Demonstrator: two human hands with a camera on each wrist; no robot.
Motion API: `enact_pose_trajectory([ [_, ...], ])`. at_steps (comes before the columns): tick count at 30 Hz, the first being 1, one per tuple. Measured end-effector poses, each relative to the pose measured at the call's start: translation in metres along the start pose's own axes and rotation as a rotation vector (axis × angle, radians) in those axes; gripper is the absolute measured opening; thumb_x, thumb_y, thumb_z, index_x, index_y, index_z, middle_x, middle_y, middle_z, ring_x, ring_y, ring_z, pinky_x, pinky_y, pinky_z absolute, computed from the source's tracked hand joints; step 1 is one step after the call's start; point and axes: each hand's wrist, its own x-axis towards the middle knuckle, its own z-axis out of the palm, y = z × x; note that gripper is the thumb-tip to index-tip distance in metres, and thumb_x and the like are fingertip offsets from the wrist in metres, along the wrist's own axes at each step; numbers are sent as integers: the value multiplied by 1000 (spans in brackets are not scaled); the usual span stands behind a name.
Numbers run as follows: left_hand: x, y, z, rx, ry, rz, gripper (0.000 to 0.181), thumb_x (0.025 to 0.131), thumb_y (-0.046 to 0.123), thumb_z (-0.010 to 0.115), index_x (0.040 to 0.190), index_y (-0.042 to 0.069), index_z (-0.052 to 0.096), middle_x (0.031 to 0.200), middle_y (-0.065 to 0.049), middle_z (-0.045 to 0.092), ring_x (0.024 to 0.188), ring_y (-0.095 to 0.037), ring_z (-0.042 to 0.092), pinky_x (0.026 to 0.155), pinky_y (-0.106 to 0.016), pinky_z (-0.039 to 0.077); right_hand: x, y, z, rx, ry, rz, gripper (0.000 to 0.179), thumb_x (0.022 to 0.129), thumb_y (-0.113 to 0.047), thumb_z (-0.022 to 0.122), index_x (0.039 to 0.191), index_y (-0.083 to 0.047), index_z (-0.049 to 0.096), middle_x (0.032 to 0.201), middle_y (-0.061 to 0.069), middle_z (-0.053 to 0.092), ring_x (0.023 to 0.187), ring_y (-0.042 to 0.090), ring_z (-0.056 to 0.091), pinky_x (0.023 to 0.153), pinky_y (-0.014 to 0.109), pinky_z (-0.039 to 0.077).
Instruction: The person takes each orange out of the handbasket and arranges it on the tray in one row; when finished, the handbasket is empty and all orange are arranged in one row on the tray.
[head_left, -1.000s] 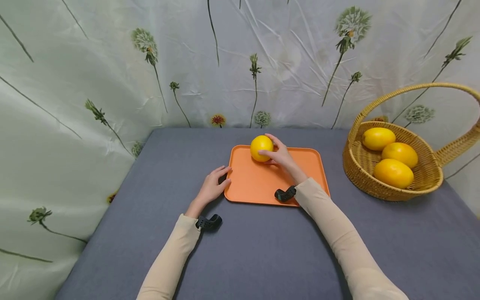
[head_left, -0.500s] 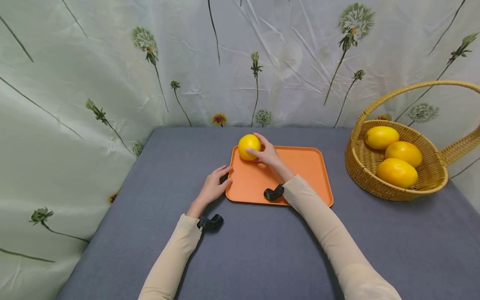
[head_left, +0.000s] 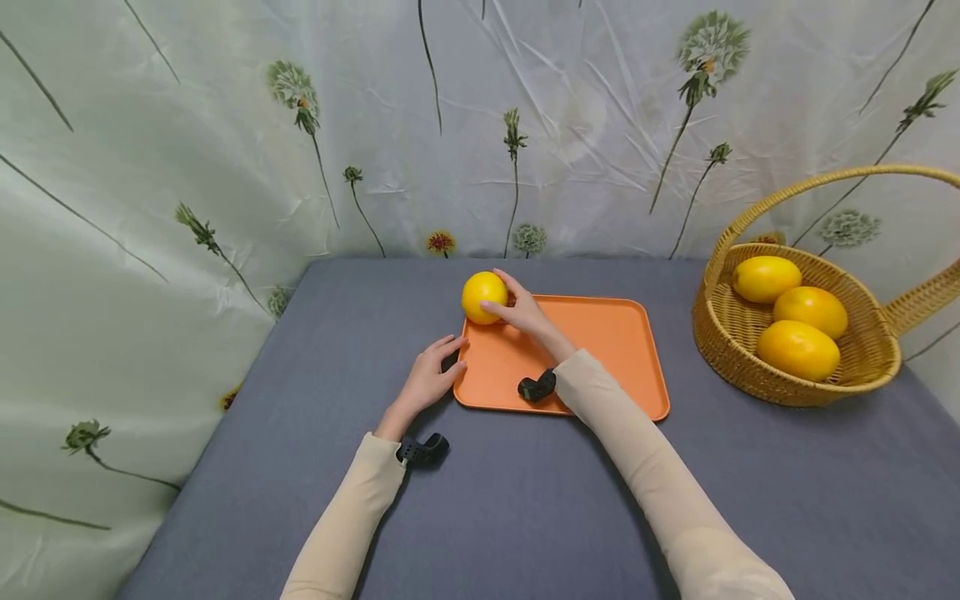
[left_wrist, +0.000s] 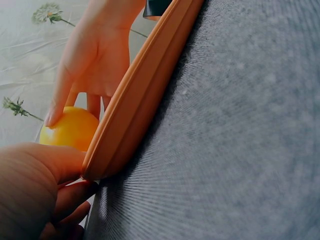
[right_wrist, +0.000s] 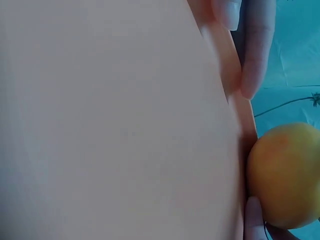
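In the head view my right hand (head_left: 520, 313) grips a round, smooth yellow fruit (head_left: 482, 293), thumb on its near side and fingers around the far right. The fruit is at the back left corner of an orange tray (head_left: 585, 358); whether its underside touches the tray is hidden. My left hand (head_left: 427, 381) lies beside the tray's left edge, thumb and fingertips at the rim. From the left wrist, the left thumb (left_wrist: 62, 160) meets the tray's corner. In the right wrist view the fruit (right_wrist: 285, 175) fills the right side, with left fingers (right_wrist: 257, 65) over the tray edge.
A wicker basket (head_left: 723, 362) with a tall arched handle (head_left: 817, 179) stands on the right of the grey-blue table (head_left: 525, 517). It holds three oval yellow fruits (head_left: 798, 350). A flower-patterned curtain (head_left: 420, 175) hangs behind the table and along its left side.
My right hand has carried the fruit leftward across the tray's back part to its left corner. The left hand stays at the tray's left edge.
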Motion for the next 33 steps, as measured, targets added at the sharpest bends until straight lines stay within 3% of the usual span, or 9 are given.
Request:
enact_pose_trajectory([
  [8, 0, 1, -2, 1, 27, 8, 46, 91, 15, 56, 136, 5, 50, 143, -21, 45, 136, -37, 38, 111, -55, 31, 2, -2, 3, 22, -10, -11, 72, 91, -25, 59, 151, -24, 19, 154, 11, 27, 134, 33, 39, 103, 48, 43],
  [13, 0, 1, 0, 7, 15, 17, 47, 91, 16, 57, 136, 5, 49, 143, -22, 44, 136, -38, 38, 110, -55, 31, 1, -1, 1, 25, -6, -4, 72, 91, -25, 59, 151, -23, 18, 154, 10, 26, 134, 32, 39, 108, 48, 38],
  [21, -1, 0, 3, -15, 15, 16, 46, 91, 15, 56, 136, 5, 50, 143, -21, 44, 136, -38, 37, 110, -56, 31, 0, 3, -4, -61, -13, 9, 76, 90, -29, 60, 152, -23, 16, 158, 8, 20, 139, 31, 32, 114, 50, 28],
  [28, -1, -1, 3, -10, 16, 19, 46, 92, 16, 55, 137, 6, 49, 144, -20, 44, 137, -36, 36, 111, -55, 30, -7, -6, -11, -49, -65, 3, 79, 90, -28, 60, 152, -21, 12, 159, 10, 14, 142, 33, 27, 116, 52, 24],
  [33, -1, 1, 2, -7, 18, 16, 47, 92, 17, 55, 137, 7, 49, 144, -20, 44, 137, -36, 36, 111, -55, 30, -3, -1, -12, -79, -60, -12, 79, 91, -28, 59, 152, -21, 11, 158, 10, 15, 140, 33, 29, 115, 52, 26],
])
